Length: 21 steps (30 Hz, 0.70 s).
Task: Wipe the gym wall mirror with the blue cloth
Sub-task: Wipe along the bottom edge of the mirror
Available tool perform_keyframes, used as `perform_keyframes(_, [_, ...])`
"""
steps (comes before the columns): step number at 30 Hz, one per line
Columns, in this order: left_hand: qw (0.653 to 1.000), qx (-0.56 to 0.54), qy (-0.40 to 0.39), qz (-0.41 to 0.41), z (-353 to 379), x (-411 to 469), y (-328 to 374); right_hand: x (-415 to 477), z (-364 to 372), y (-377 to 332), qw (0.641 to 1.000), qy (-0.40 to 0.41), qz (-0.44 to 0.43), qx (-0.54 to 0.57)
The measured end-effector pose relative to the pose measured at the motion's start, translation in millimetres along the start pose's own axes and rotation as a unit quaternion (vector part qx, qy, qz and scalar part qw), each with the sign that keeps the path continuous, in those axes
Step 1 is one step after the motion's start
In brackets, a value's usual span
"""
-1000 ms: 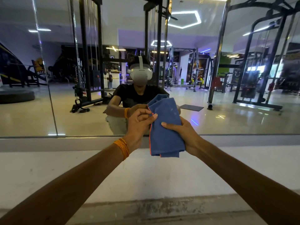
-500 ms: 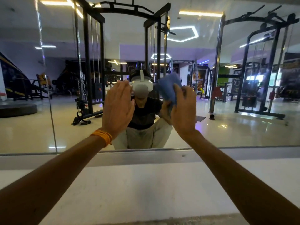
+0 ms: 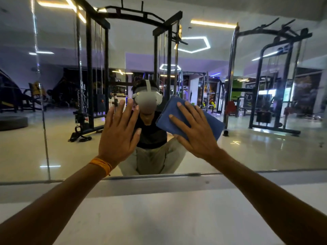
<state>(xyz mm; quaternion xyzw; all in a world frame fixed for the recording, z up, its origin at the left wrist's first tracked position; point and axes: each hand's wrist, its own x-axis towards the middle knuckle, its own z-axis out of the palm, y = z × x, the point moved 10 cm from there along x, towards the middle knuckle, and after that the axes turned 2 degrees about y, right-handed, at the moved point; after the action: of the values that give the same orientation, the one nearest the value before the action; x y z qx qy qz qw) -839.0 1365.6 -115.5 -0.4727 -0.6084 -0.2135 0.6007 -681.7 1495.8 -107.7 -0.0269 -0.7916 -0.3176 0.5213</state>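
The wall mirror (image 3: 247,147) fills the upper two thirds of the view and reflects the gym and a crouching person. A folded blue cloth (image 3: 168,119) lies flat on the glass at centre right. My right hand (image 3: 194,131) presses it to the mirror with fingers spread over it. My left hand (image 3: 118,133), with an orange thread band at the wrist, is flat against the glass just left of the cloth, fingers apart and holding nothing.
A metal strip (image 3: 159,176) edges the mirror's bottom, with a white ledge or wall band (image 3: 159,218) below it. A vertical seam (image 3: 44,121) between mirror panels runs at the left. Gym racks appear only as reflections.
Both hands rose from in front of the ledge to the glass. The left hand let go of the cloth and opened flat; the right hand spread the cloth against the mirror.
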Motion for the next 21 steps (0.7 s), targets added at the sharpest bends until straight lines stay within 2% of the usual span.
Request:
perform_keyframes(2, [1.000, 0.002, 0.003, 0.005, 1.5, -0.9, 0.0, -26.2, 12.7, -31.0, 1.000, -0.018, -0.002, 0.004])
perform_keyframes(4, [1.000, 0.002, 0.003, 0.011, 2.2, -0.9, 0.7, -63.6, 32.9, -67.4, 0.996, -0.057, -0.071, -0.021])
perform_keyframes(6, [1.000, 0.003, 0.005, 0.015, 2.6, -1.4, 1.2, -74.2, 33.7, -67.1, 0.985, -0.075, -0.147, -0.047])
perform_keyframes(7, [1.000, 0.004, 0.004, 0.015, 3.0, -1.3, 1.5, -64.6, 27.5, -53.1, 0.984, -0.062, -0.158, -0.054])
perform_keyframes(9, [1.000, 0.004, 0.001, 0.011, 4.5, -1.6, 1.2, -30.7, 6.0, -8.3, 0.993, -0.017, -0.100, -0.058])
perform_keyframes(11, [1.000, 0.002, -0.001, 0.008, 5.5, -2.2, 1.2, -5.0, -9.6, 34.8, 0.998, 0.032, 0.041, -0.044])
perform_keyframes(13, [1.000, 0.001, -0.002, 0.004, 4.8, -2.2, 1.0, -13.6, -5.3, 35.6, 0.983, 0.074, 0.168, -0.027])
perform_keyframes(14, [1.000, 0.000, -0.003, 0.002, 4.2, -2.4, 0.7, -25.8, 3.6, 17.8, 0.983, 0.068, 0.172, -0.019])
perform_keyframes(15, [1.000, -0.004, -0.004, 0.002, 3.9, -2.4, 0.7, -39.4, 13.7, -5.1, 0.990, 0.045, 0.133, -0.016])
perform_keyframes(17, [1.000, -0.005, -0.006, 0.003, 4.2, -2.4, 0.3, -64.0, 26.5, -37.5, 0.999, -0.028, -0.021, -0.030])
perform_keyframes(19, [1.000, -0.006, -0.005, 0.002, 4.5, -3.8, 0.2, -59.9, 15.1, -23.2, 0.990, -0.044, -0.120, -0.055])
perform_keyframes(20, [1.000, -0.007, -0.004, 0.001, 4.4, -4.4, 1.1, -45.1, 3.1, -4.8, 0.992, -0.029, -0.109, -0.055])
perform_keyframes(21, [1.000, -0.010, -0.003, 0.000, 3.8, -4.2, 2.1, -25.8, -11.3, 20.0, 0.997, 0.002, -0.059, -0.049])
